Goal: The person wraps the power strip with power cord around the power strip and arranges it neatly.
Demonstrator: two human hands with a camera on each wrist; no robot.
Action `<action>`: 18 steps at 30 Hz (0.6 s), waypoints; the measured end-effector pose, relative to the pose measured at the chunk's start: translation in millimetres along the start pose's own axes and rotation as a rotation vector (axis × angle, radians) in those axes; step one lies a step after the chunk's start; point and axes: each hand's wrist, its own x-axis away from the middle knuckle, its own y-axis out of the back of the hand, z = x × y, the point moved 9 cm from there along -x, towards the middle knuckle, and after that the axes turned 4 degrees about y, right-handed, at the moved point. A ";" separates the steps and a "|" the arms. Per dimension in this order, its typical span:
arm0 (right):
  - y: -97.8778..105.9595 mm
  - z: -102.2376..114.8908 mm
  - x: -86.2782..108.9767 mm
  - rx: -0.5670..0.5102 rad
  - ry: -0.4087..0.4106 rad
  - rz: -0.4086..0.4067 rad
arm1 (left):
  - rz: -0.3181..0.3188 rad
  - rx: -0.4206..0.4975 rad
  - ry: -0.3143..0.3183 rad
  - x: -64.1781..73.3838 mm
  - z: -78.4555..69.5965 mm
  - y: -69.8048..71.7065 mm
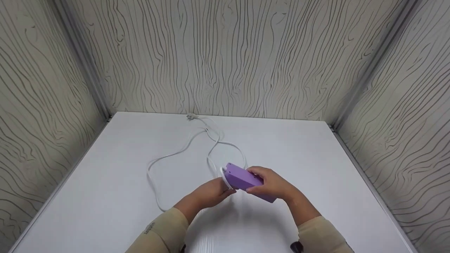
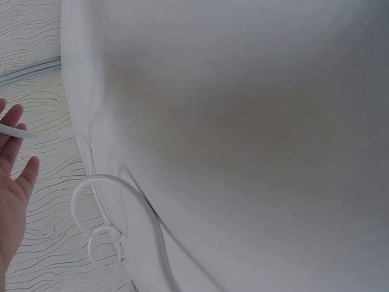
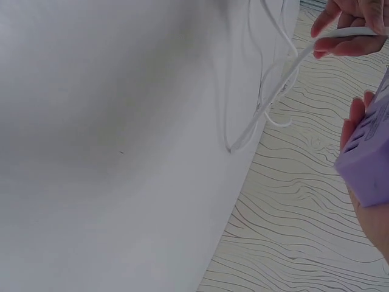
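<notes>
A purple power strip (image 1: pixel 242 177) is held above the white table by my right hand (image 1: pixel 269 182), thumb on the near side and fingers over the far side. Its slotted face shows in the right wrist view, where the strip (image 3: pixel 368 161) is cut off by the frame's edge. My left hand (image 1: pixel 211 193), just left of the strip's end, holds the white cord (image 1: pixel 224 175) close to where it leaves the strip. Seen from the right wrist, the cord (image 3: pixel 340 35) runs between the left thumb and fingers. Part of the left hand (image 2: pixel 12 194) shows in its own wrist view.
The rest of the cord (image 1: pixel 168 155) lies in loose loops over the table (image 1: pixel 299 151), left and ahead of the hands. Its plug (image 1: pixel 191 116) rests by the table's back edge. Wood-grain-patterned panels (image 1: pixel 211 52) stand behind and on both sides.
</notes>
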 end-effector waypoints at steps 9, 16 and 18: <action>-7.4 4.9 3.0 -0.029 0.038 0.119 | 0.055 -0.043 0.083 -3.7 14.8 3.0; -14.9 7.0 4.9 0.012 0.041 0.192 | 0.082 -0.093 0.133 -10.5 23.6 5.1; -17.9 7.7 5.3 0.018 0.045 0.211 | 0.082 -0.163 0.068 -12.6 20.1 5.6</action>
